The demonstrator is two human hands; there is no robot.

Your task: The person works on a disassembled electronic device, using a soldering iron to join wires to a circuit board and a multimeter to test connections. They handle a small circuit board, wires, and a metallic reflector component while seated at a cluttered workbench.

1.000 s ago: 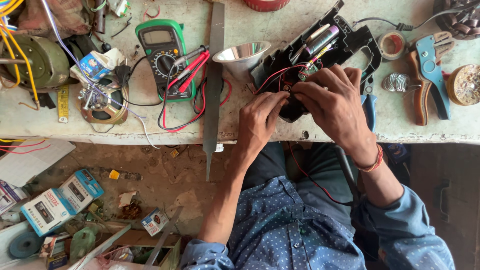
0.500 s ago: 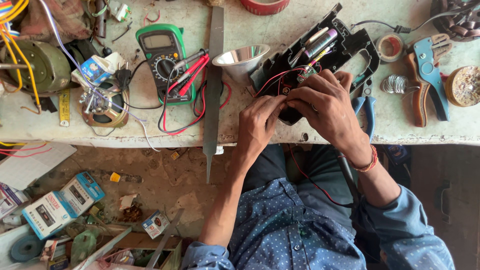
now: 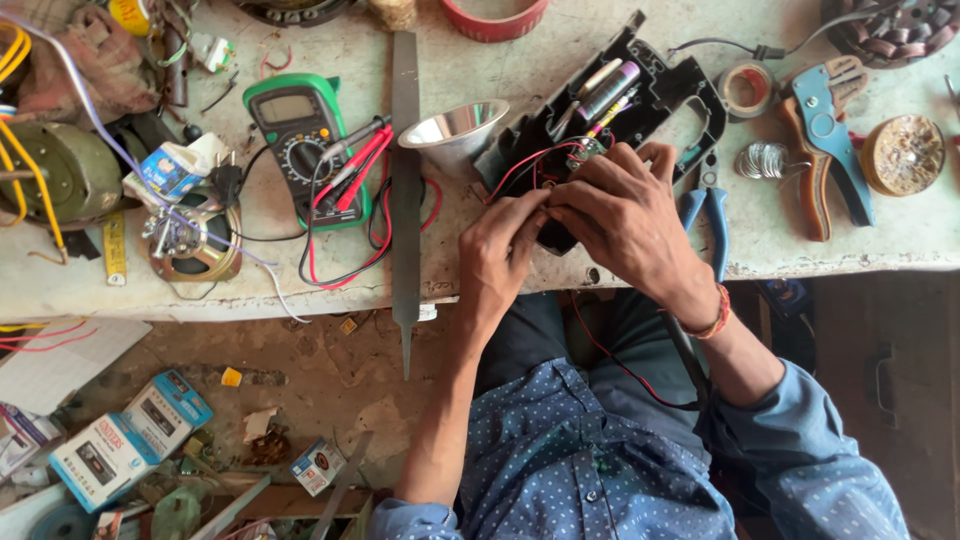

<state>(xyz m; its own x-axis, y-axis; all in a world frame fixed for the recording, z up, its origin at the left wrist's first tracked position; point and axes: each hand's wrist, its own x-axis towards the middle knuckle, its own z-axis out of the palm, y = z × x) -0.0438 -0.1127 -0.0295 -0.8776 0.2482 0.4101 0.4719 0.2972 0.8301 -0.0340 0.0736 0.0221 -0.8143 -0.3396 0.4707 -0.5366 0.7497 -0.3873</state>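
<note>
Both hands have stayed on the open black casing (image 3: pixel 640 85) at the counter (image 3: pixel 600 265) edge; left hand (image 3: pixel 505 245) fingers pinch its wiring, right hand (image 3: pixel 625 215) fingers press down; work looks ongoing.

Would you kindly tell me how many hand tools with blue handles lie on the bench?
2: blue-handled pliers right beside the right hand, and a blue-and-brown crimping tool farther right. Others may hide under clutter.

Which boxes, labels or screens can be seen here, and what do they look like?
Multimeter screen: grey rectangle on a green meter, bench, upper left.
Small carton: blue and white, on the bench left of the meter.
Two cartons: white and blue, oblong, on the floor, lower left.
Little carton: white, on the floor beside a wooden strip.
</note>
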